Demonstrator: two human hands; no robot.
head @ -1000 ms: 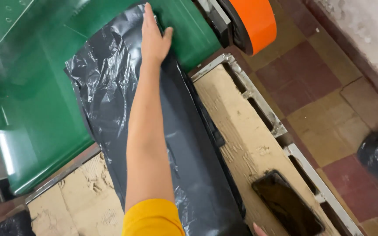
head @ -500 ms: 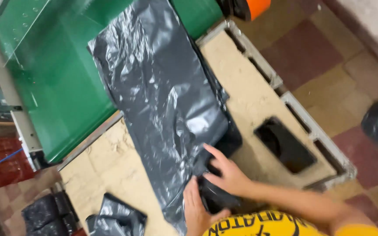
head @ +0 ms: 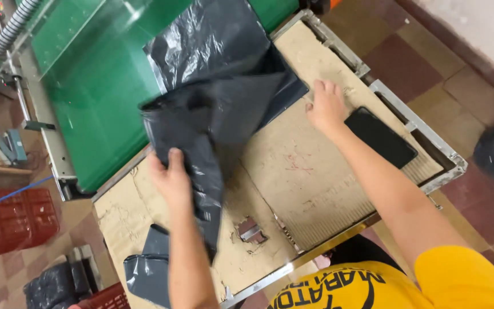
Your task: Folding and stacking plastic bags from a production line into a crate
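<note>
Folding step in hand: left hand (head: 171, 178) pinches the near edge of the black plastic bag (head: 218, 97) lying at frame centre across the cardboard-topped bench (head: 293, 189), while right hand (head: 326, 106) rests flat and open on the cardboard, so the next move likely calls for carrying that edge over squarely.

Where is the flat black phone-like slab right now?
In the head view, the black slab lies flat at the right end of the cardboard-topped table, just right of the right hand, near the metal frame edge.

head view | steep downward look | close over cardboard-topped table (head: 315, 171)
</note>
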